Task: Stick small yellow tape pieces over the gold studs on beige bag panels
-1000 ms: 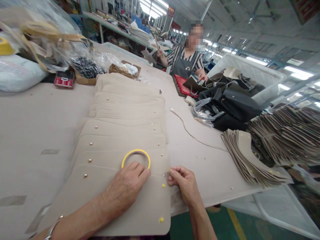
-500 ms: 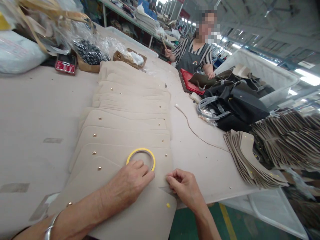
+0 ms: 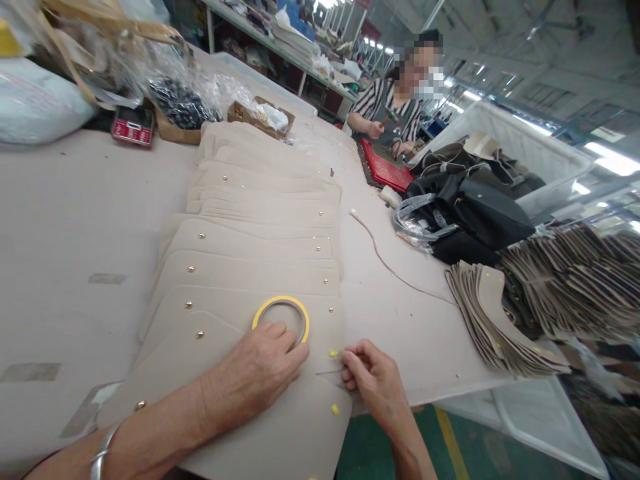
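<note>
On the panels (image 3: 273, 267), the left hand (image 3: 265, 363) grips the tape (image 3: 283, 300); at their right edge, the right hand (image 3: 374, 375) pinches, contents unclear. Keep panels steady; press tabs (image 3: 335, 409) flat.

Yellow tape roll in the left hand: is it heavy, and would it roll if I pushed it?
The yellow tape roll is probably light: its ring is thin around a big hole. Being round, it might roll if pushed on its edge, but with the left hand gripping it, probably not.
</note>
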The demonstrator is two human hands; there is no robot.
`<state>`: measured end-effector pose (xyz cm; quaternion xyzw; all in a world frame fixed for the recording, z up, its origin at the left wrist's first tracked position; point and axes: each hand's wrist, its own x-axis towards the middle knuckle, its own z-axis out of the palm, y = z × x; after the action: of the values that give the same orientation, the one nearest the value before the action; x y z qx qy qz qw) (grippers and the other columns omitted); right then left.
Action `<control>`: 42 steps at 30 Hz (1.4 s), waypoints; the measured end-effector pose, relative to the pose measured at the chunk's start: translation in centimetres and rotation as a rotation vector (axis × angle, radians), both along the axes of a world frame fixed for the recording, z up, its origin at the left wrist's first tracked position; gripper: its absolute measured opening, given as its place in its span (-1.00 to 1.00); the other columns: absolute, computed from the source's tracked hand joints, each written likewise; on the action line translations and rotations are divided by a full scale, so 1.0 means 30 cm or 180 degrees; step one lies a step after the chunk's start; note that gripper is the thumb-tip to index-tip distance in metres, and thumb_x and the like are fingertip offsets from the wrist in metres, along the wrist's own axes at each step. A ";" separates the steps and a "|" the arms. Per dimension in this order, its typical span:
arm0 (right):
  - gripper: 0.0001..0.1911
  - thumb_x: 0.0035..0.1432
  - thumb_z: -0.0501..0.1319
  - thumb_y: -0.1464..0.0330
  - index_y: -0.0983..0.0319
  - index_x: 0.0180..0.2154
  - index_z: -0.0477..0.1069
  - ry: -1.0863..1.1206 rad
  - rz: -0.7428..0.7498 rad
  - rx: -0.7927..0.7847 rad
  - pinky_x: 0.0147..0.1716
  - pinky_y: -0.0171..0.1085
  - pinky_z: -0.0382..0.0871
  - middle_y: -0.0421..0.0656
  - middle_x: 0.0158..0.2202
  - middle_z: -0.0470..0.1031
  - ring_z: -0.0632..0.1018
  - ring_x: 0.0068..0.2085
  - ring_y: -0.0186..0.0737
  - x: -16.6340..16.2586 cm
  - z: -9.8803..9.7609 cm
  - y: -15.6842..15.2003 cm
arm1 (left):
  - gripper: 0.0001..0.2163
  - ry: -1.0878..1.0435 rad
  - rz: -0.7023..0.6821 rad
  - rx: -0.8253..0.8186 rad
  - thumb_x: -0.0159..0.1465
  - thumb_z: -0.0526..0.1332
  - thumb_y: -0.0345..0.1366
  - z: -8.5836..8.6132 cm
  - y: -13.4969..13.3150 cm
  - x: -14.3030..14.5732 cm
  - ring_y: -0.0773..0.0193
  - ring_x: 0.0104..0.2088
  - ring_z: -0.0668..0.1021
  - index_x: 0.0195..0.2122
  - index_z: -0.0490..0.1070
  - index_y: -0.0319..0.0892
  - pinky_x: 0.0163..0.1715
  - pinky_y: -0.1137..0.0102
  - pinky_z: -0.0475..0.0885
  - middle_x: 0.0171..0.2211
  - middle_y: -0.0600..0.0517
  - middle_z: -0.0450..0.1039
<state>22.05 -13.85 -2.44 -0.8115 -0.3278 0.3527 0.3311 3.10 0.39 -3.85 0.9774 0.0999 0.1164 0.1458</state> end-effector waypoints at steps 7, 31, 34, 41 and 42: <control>-0.73 0.23 0.13 0.27 0.23 -0.42 0.52 -0.1376 0.0446 0.0127 -0.37 -0.33 0.27 -0.15 -0.45 0.55 0.51 -0.40 -0.23 -0.056 0.005 0.009 | -0.80 0.0157 0.0109 0.0025 0.21 0.31 -0.21 0.025 0.000 0.007 0.10 -0.33 0.40 -0.28 0.30 -0.13 -0.37 0.27 0.23 -0.34 0.03 0.39; -0.80 0.23 0.17 0.31 0.25 -0.22 0.53 -0.0674 0.0309 0.1361 -0.37 -0.34 0.41 -0.13 -0.35 0.58 0.55 -0.37 -0.24 -0.115 0.061 0.123 | -0.76 -0.1716 0.0169 -0.0258 0.41 0.02 -0.38 0.084 0.115 -0.063 0.33 -0.32 0.58 0.06 0.30 -0.18 -0.25 0.46 0.50 -0.30 0.02 0.54; -0.83 0.23 0.18 0.42 0.22 -0.15 0.49 -0.0874 0.0673 0.1925 -0.30 -0.33 0.44 -0.13 -0.28 0.57 0.56 -0.30 -0.26 -0.160 0.089 0.152 | -0.65 -0.1637 0.0193 -0.0212 0.42 -0.01 -0.35 0.093 0.104 -0.067 0.29 -0.29 0.60 0.22 0.15 -0.22 -0.23 0.40 0.53 -0.25 -0.03 0.57; -0.72 0.24 0.10 0.57 0.18 -0.11 0.45 -0.1761 0.1414 0.2397 -0.20 -0.24 0.47 -0.08 -0.23 0.56 0.55 -0.20 -0.21 -0.184 0.117 0.186 | -0.68 -0.1632 0.0226 0.0061 0.44 -0.03 -0.33 0.084 0.073 -0.064 0.25 -0.29 0.62 0.19 0.14 -0.26 -0.34 0.39 0.54 -0.22 -0.07 0.59; -0.72 0.24 0.09 0.57 0.19 -0.12 0.45 -0.1850 0.1466 0.2434 -0.19 -0.24 0.47 -0.08 -0.23 0.56 0.55 -0.19 -0.21 -0.184 0.117 0.187 | -0.68 -0.1654 0.0210 0.0069 0.44 -0.03 -0.33 0.081 0.069 -0.063 0.25 -0.28 0.62 0.19 0.14 -0.26 -0.34 0.39 0.53 -0.22 -0.06 0.59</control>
<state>16.54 -8.22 1.08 -0.6042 -0.6809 0.0322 0.4127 1.22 2.45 -1.41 0.9124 0.0897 0.3692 0.1522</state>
